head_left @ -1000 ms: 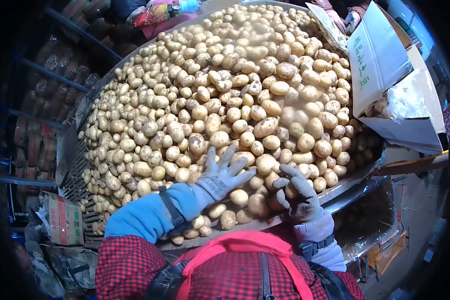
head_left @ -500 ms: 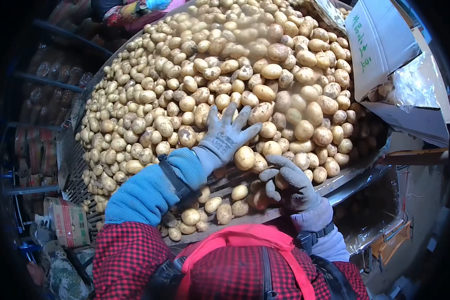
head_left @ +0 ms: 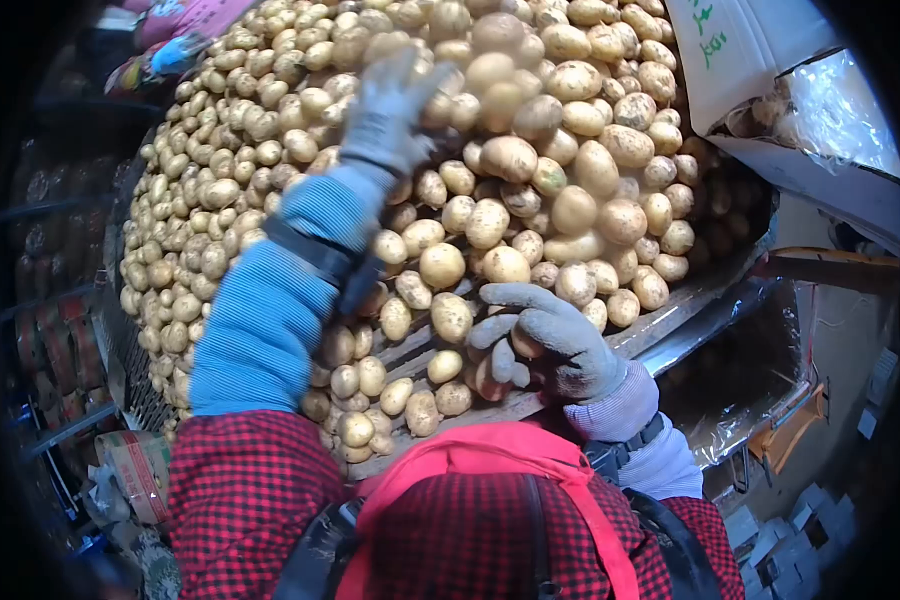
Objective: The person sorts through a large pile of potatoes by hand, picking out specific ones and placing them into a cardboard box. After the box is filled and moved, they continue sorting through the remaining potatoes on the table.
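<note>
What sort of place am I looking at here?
Probably a potato sorting or packing shed. A large heap of loose potatoes lies before the person, whose gloved left hand and right hand are at it; an open cardboard box holding clear plastic sits alongside.

Potatoes (head_left: 488,222) brightly lit, shelves (head_left: 70,428) v. dim; glare on plastic (head_left: 842,108); L hand (head_left: 383,112) blurred; fisheye warp w/ black corners.

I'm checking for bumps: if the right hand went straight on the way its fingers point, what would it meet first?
Most likely the pale potato just to the left of the right hand, though depth between them is unclear from this view.
</note>
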Demonstrator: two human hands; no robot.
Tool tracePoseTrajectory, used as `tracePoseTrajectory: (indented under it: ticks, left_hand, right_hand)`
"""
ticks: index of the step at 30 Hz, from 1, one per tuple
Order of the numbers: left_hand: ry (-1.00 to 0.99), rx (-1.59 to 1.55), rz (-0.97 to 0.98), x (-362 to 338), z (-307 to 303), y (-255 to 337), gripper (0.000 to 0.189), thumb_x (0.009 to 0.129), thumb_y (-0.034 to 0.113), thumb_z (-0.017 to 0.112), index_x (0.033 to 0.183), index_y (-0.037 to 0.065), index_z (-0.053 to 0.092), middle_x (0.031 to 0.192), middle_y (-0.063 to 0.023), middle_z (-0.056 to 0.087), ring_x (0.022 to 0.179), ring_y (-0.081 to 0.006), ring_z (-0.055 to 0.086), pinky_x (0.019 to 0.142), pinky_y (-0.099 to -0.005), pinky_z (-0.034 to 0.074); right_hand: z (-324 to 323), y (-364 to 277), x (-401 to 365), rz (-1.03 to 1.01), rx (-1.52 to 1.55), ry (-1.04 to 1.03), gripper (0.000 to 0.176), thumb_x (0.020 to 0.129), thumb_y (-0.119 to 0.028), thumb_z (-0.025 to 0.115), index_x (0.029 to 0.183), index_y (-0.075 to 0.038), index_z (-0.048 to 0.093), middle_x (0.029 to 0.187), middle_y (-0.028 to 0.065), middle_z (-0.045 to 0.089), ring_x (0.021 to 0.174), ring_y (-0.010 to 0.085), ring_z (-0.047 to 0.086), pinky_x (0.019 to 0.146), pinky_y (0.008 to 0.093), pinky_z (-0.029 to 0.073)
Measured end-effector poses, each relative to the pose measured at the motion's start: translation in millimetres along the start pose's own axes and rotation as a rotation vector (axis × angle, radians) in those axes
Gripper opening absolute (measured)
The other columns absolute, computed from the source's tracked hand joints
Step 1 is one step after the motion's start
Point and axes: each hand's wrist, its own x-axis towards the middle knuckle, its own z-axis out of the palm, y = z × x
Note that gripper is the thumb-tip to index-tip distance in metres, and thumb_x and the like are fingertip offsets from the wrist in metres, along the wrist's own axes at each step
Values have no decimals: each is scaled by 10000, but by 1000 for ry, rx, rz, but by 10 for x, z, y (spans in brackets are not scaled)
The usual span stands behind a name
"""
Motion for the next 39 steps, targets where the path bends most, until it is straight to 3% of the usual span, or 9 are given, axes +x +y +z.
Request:
tracePoseTrajectory:
  ticks: [7,8,13,15,19,25,29,31,39]
  left_hand:
    - [-115,377,-213,749,333,70,919,796,418,870,1591,408,410,1676,-146,322,1474,-500,371,1223,-574,340]
    - [-94,232,-116,787,389,-8,971,753,267,849,1605,193,389,1721,-171,240,1566,-440,215,1277,-633,169]
    - [57,-37,-92,1260,283,-493,972,814,326,834,1625,109,345,1675,-270,272,1509,-460,324,1244,-495,312]
    - [-109,116,-285,1304,273,-559,902,841,548,809,1615,373,381,1685,-157,325,1492,-500,362,1228,-557,339]
    - [116,95,-95,810,-273,-991,708,890,633,701,1476,255,581,1543,-179,538,1396,-378,526,1136,-511,435]
    - [-189,169,-827,-78,-903,-1864,650,981,624,599,1339,90,696,1265,-235,719,1202,-387,679,1085,-443,488]
    - [-280,-26,-777,-230,-776,-1919,727,953,711,575,1368,123,682,1366,-234,670,1325,-379,603,1122,-454,451]
    - [-324,119,-856,-157,-639,-1786,898,905,783,558,1534,143,529,1591,-246,470,1453,-391,482,1189,-504,384]
    - [-285,-236,-852,-249,-642,-1635,845,952,708,606,1492,59,565,1441,-222,627,1366,-328,573,1163,-423,418]
  right_hand:
    - [-45,-25,37,44,16,-14,614,1071,-271,571,1560,45,376,1276,188,687,872,188,735,668,254,587]
    - [-16,-62,29,49,31,-13,602,1077,-258,561,1560,49,375,1275,191,686,887,195,738,669,271,599]
    - [-5,-46,48,38,67,-22,606,1074,-253,561,1573,28,362,1269,220,679,837,241,751,661,295,622]
    - [14,-68,45,32,34,-8,615,1075,-265,557,1575,30,354,1265,234,678,835,255,754,653,306,621]
    - [-18,-28,49,14,47,-16,628,1068,-284,560,1569,34,354,1273,240,663,804,292,751,627,339,618]
    - [-2,-14,79,-14,-14,-10,659,1055,-279,559,1571,52,317,1290,246,642,853,339,751,610,349,614]
    - [0,-18,85,7,3,20,635,1048,-268,565,1552,45,342,1289,244,638,913,298,742,674,339,614]
    - [30,-33,80,15,-6,7,628,1047,-270,568,1548,41,349,1279,236,641,951,275,733,715,346,615]
    - [63,-48,77,22,1,21,675,1038,-293,596,1573,20,328,1285,234,629,955,270,722,742,367,618]
